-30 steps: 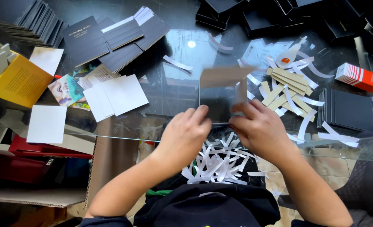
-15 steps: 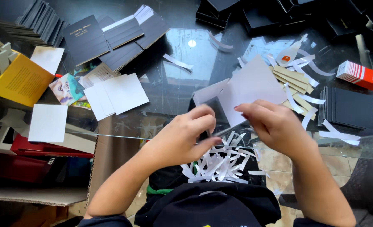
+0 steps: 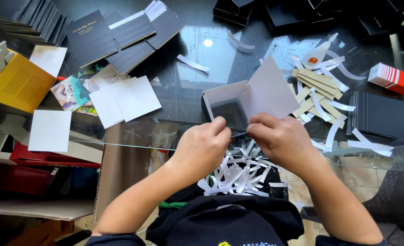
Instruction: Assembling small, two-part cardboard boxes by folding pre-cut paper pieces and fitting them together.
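Both hands hold a small grey cardboard box (image 3: 229, 102) with a black inside, just above the glass table (image 3: 179, 98). My left hand (image 3: 204, 143) pinches its near edge. My right hand (image 3: 279, 136) grips the near right corner, below a raised grey flap (image 3: 268, 91) that stands tilted up to the right. Between the fingers a thin white strip is barely visible. A heap of peeled white paper strips (image 3: 238, 175) lies on my lap below the hands.
White square cards (image 3: 124, 98) lie left of the box, one more (image 3: 49, 130) further left. Black covers (image 3: 120, 34) and stacked boards (image 3: 24, 18) at the back left, a yellow booklet (image 3: 17, 84), tan strips (image 3: 318, 89), a glue bottle (image 3: 315, 54), black sheets (image 3: 379, 114), a red-white carton (image 3: 393, 79).
The box has turned in my hands: a second ago its flap lay flat over it, now the flap stands up to the right and the box's inside shows. Both hands stayed near the table edge.
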